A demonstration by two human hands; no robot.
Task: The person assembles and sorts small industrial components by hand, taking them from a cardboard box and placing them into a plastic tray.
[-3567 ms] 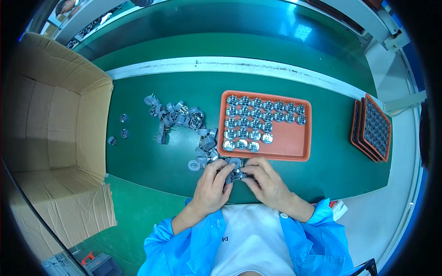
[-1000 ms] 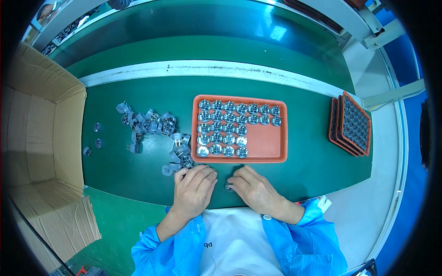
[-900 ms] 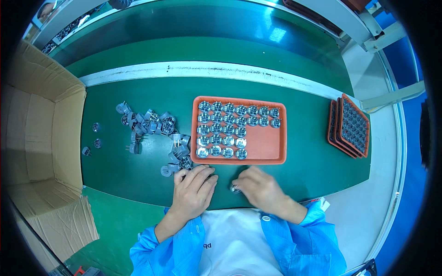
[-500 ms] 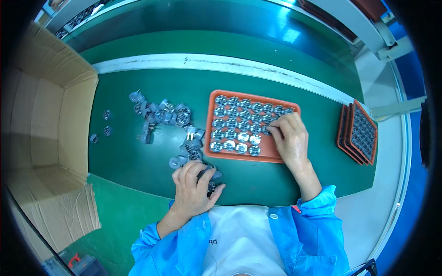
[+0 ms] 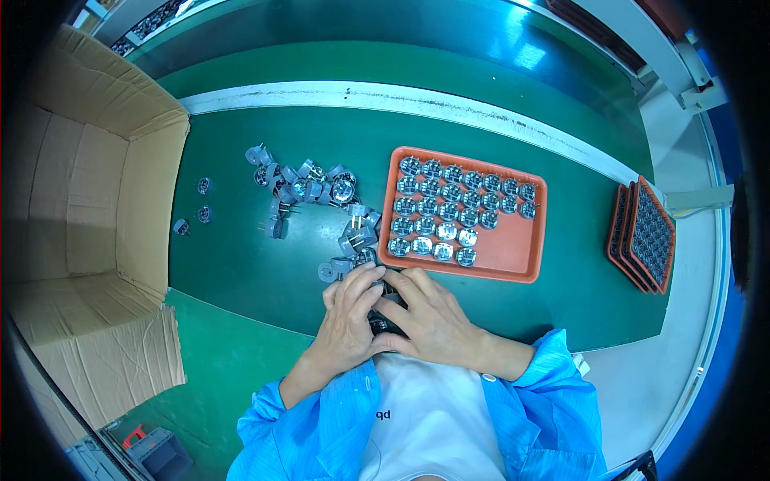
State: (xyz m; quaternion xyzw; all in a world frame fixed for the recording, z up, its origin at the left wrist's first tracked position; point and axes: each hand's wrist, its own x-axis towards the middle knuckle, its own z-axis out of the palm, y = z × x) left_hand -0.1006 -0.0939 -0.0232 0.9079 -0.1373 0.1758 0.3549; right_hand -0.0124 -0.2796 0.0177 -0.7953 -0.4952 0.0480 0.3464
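Observation:
Both my hands meet near the table's front edge, over a cluster of small round grey parts with metal pins (image 5: 384, 324). My left hand (image 5: 346, 321) is closed around several of these parts from the left. My right hand (image 5: 439, 325) reaches in from the right with its fingers bent onto the same cluster; what its fingertips pinch is hidden. Just beyond the hands lies a loose pile of the grey pinned parts (image 5: 358, 237). To the right of the pile, an orange tray (image 5: 513, 255) holds rows of round parts, their shiny faces up; its front right portion shows bare tray floor.
At the left stands an open cardboard box (image 5: 152, 208), with several loose round parts (image 5: 204, 214) beside it. Stacked filled trays (image 5: 642, 236) lean at the table's right end. A white rail (image 5: 401, 94) crosses behind the green work surface.
My right hand has left the tray and come back to the left, beside my left hand at the parts. The round part it was at stands in the tray row. The whole view has shifted slightly.

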